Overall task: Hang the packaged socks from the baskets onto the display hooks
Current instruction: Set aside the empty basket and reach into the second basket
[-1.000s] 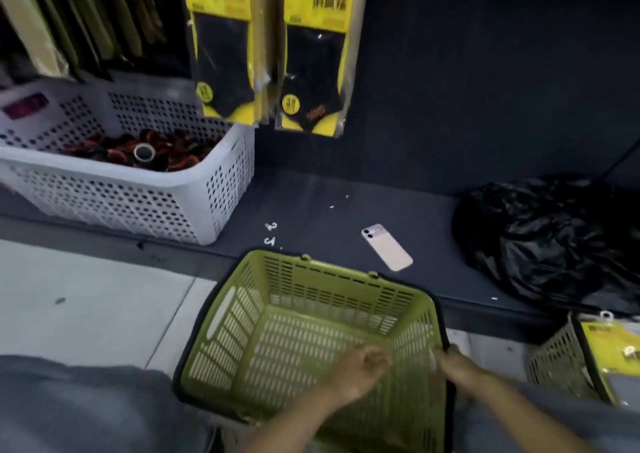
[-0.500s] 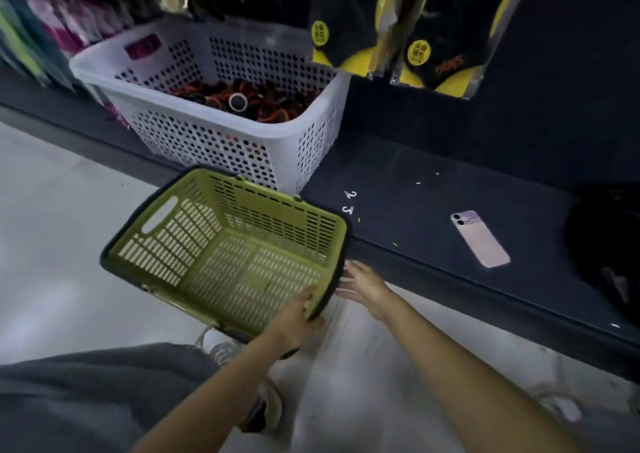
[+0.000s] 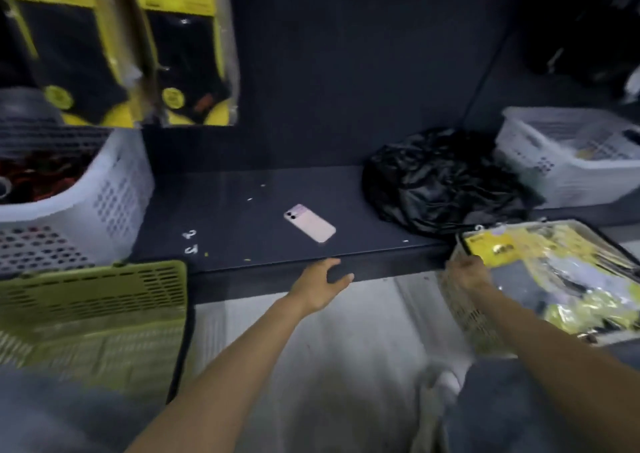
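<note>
A mesh basket point(image 3: 464, 317) full of yellow packaged socks point(image 3: 540, 262) stands on the floor at the right. My right hand point(image 3: 464, 274) grips its near-left rim corner. An empty green basket point(image 3: 93, 307) sits on the floor at the left, with no hand on it. My left hand point(image 3: 320, 281) is at the front edge of the dark shelf point(image 3: 381, 258), fingers relaxed and holding nothing. Two rows of yellow-and-black sock packs point(image 3: 187, 57) hang on the display at the upper left; the hooks themselves are out of view.
On the shelf lie a pink phone point(image 3: 310, 222) and a crumpled black plastic bag point(image 3: 443, 182). A white perforated basket point(image 3: 86, 210) with red and black items stands at the left, another white basket point(image 3: 561, 168) at the far right. Pale floor lies between the baskets.
Both hands have let go of the empty green basket, which now sits at the left. The view swung right, and my right hand has taken hold of the full basket's rim.
</note>
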A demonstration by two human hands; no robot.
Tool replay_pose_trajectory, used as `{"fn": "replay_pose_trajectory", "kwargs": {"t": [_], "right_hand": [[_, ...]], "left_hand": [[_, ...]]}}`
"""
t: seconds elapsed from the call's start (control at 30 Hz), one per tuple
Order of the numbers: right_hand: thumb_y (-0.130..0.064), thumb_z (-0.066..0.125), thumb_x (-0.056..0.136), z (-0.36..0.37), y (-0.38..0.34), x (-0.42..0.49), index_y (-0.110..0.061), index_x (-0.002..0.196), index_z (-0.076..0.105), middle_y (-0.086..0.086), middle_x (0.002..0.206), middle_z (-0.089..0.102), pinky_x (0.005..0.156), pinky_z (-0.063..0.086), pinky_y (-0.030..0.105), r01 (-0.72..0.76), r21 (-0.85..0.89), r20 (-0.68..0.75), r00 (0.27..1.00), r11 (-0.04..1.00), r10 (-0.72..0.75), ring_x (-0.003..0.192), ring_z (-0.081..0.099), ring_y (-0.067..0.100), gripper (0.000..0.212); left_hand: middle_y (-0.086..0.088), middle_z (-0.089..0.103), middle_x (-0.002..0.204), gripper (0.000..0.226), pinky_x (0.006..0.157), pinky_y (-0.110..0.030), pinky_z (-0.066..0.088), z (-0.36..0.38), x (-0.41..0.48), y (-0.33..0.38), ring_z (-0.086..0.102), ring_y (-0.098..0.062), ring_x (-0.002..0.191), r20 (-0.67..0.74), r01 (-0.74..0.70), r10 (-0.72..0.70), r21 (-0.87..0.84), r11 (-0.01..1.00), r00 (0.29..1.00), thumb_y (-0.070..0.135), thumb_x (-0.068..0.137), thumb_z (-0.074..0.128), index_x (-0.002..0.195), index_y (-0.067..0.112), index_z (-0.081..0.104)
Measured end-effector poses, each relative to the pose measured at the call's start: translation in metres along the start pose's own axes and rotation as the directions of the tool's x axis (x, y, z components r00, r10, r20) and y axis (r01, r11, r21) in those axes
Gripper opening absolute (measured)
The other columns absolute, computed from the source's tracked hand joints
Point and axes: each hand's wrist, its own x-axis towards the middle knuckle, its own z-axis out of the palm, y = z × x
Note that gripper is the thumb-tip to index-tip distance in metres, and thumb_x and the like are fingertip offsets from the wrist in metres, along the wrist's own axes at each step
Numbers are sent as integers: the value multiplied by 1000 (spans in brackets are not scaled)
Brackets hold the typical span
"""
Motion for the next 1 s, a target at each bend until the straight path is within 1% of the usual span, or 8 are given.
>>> {"fn": "replay_pose_trajectory", "kwargs": {"t": [0.13, 0.23, 0.3, 0.43, 0.7, 0.83, 0.9, 1.0], "right_hand": [[-26, 64, 89, -42, 63, 32, 4, 133, 42, 26, 132, 49, 82, 36, 32, -119, -99, -60, 992, 988, 113, 118, 50, 40, 58], [-32, 56, 94, -44, 93, 44, 11, 123, 54, 28, 110, 62, 66, 36, 25, -221, -155, 54, 971, 963, 231, 106, 58, 40, 51], [-38, 54, 94, -36, 96, 45, 3, 121, 58, 18, 98, 61, 70, 38, 27, -198, -189, 102, 970, 962, 219, 93, 59, 34, 49], [-46, 57, 88, -22, 85, 49, -8, 127, 54, 17, 117, 62, 87, 45, 36, -163, -284, 80, 978, 945, 193, 107, 58, 36, 55], [-51, 39, 95, 19, 61, 30, -4, 129, 49, 19, 127, 58, 94, 43, 39, 81, -420, 268, 963, 904, 38, 116, 54, 36, 60], [-44, 29, 102, 47, 41, -2, -11, 95, 59, 10, 90, 60, 75, 36, 30, 199, -288, 427, 902, 937, -60, 93, 57, 31, 45], [-38, 33, 102, 64, 33, -22, -19, 77, 55, 7, 75, 54, 68, 37, 31, 118, -128, 545, 838, 985, -29, 72, 53, 25, 39], [-30, 44, 100, 78, 17, -50, -8, 102, 66, 17, 92, 63, 56, 49, 26, -31, 34, 713, 701, 999, -2, 67, 59, 18, 31]], "left_hand": [[7, 42, 146, 57, 99, -19, 29, 39, 17, 10, 40, -11, 132, 50, 17, -14, -66, 998, 999, 53, 90, 52, 139, 25, 43], [7, 46, 143, 54, 100, -21, 32, 60, 26, 8, 43, -11, 129, 68, 55, -50, -76, 996, 996, 53, 91, 51, 137, 25, 45], [7, 47, 142, 52, 96, -21, 33, 70, 27, 9, 45, -13, 126, 61, 98, -92, -103, 990, 994, 52, 91, 51, 135, 24, 47], [6, 48, 141, 49, 93, -21, 33, 84, 28, 9, 46, -14, 127, 61, 156, -148, -149, 976, 987, 50, 92, 51, 134, 25, 49], [4, 49, 139, 49, 92, -20, 35, 92, 21, 1, 49, -10, 119, 69, 216, -206, -231, 949, 976, 47, 95, 48, 135, 19, 49], [-1, 43, 144, 54, 104, -30, 38, 91, 9, -6, 46, -19, 128, 97, 308, -292, -316, 898, 951, 45, 98, 42, 143, 16, 37], [-3, 42, 143, 51, 110, -34, 34, 93, 3, -12, 44, -21, 130, 108, 338, -321, -319, 886, 941, 42, 100, 37, 143, 14, 35], [-5, 53, 119, 31, 92, -22, 40, 97, -3, -19, 52, -16, 110, 107, 315, -296, -303, 900, 949, 34, 103, 32, 112, 18, 56]]}}
